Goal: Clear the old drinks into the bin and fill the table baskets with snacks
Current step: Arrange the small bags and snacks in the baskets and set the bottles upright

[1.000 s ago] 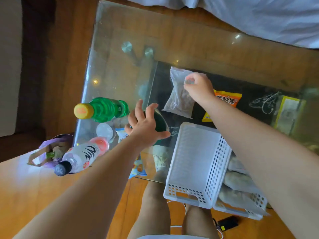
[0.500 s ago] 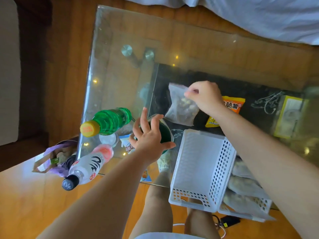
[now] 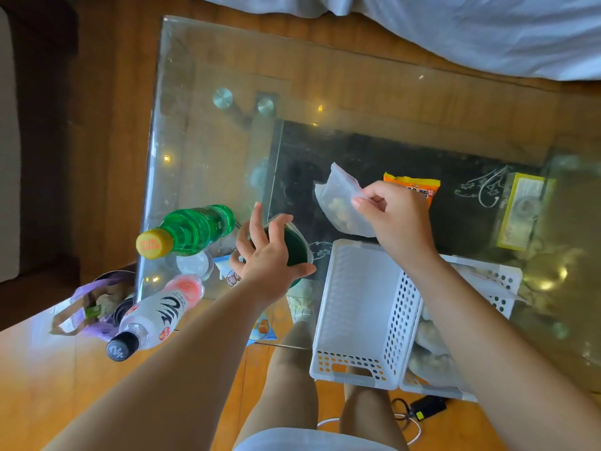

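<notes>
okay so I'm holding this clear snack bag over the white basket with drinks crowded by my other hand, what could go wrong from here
1. The right hand pinches only a corner of the clear snack bag, which hangs beyond the empty white basket; it could slip onto the glass table.
2. The left hand rests on a dark green container beside the green bottle and white bottle near the table edge; a nudge might tip one off.

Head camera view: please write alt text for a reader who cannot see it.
Over a glass table, the right hand pinches a clear snack bag above an empty white basket, while the left hand wraps around a dark green cup. Two bottles stand at the left.
</notes>
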### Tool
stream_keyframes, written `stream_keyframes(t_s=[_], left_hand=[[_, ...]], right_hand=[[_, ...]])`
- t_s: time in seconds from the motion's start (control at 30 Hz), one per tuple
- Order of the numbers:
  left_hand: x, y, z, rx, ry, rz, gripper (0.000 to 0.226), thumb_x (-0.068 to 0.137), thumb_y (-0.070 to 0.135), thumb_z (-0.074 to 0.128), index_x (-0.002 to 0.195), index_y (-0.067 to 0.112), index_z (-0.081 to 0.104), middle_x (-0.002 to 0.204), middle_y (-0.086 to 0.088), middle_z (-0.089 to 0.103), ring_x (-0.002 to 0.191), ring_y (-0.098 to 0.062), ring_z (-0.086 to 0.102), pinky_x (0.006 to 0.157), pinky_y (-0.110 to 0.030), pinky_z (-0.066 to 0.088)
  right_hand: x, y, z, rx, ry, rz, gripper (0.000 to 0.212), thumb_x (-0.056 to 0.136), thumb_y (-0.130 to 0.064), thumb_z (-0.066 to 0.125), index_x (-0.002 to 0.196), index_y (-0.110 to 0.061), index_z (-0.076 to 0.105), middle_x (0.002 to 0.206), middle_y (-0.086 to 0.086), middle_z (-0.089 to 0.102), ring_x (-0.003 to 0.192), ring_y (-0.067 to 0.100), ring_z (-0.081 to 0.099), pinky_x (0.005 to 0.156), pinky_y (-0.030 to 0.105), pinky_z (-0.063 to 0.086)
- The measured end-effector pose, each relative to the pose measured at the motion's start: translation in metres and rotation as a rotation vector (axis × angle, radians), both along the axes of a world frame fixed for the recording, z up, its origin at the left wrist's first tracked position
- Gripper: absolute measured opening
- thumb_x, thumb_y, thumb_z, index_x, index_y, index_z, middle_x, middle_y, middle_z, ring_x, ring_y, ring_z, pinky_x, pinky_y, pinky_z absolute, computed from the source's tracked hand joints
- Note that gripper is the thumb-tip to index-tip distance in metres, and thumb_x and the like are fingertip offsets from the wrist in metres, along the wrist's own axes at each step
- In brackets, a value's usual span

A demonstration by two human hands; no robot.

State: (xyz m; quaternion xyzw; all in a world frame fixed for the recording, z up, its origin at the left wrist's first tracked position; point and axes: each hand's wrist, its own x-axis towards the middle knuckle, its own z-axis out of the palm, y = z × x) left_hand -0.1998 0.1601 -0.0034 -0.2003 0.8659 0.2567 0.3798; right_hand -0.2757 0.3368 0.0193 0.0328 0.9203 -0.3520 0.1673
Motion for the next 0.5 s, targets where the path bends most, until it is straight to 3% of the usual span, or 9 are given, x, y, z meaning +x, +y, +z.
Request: stream_keyframes(t_s=[0.1,0.17,0.33,0.5], left_hand=[[0.0,0.0,-0.001,0.0,0.004,0.003,0.082,0.07,0.044,0.075,0.131,0.047,0.02,0.149,0.018,-0.023,0.141,-0.028,-0.005,0.107,-0.058,0.016],[0.001,-0.001,-0.002,0.002,0.013,0.003,0.082,0.069,0.043,0.075,0.13,0.047,0.021,0.15,0.017,-0.022,0.141,-0.029,-0.005,0.107,-0.058,0.016],[0.001,-0.001,-0.003,-0.01,0.029,-0.011,0.081,0.07,0.045,0.075,0.131,0.047,0.022,0.152,0.014,-0.019,0.142,-0.03,-0.005,0.107,-0.058,0.016],[0.0,-0.002,-0.004,-0.03,0.051,-0.008,0.079,0.069,0.045,0.075,0.13,0.046,0.025,0.154,0.012,-0.015,0.141,-0.029,-0.003,0.108,-0.057,0.016]], right_hand=[[0.004,-0.006,-0.009,0.153,-0.088,0.037,0.019,0.083,-0.032,0.064,0.093,-0.017,0.064,0.083,-0.003,0.06,0.074,0.015,0.056,0.059,0.028,0.047],[0.003,-0.01,-0.02,0.241,-0.165,0.037,0.026,0.084,-0.036,0.062,0.099,-0.015,0.062,0.088,-0.001,0.059,0.077,0.016,0.055,0.057,0.023,0.042],[0.005,-0.015,-0.02,0.239,-0.045,-0.091,0.028,0.087,-0.027,0.057,0.064,-0.014,0.049,0.06,0.001,0.049,0.059,0.019,0.051,0.052,0.019,0.034],[0.015,-0.002,0.003,0.151,0.004,-0.156,0.038,0.083,-0.019,0.057,0.052,-0.015,0.035,0.05,0.002,0.039,0.049,0.016,0.035,0.049,0.022,0.025]])
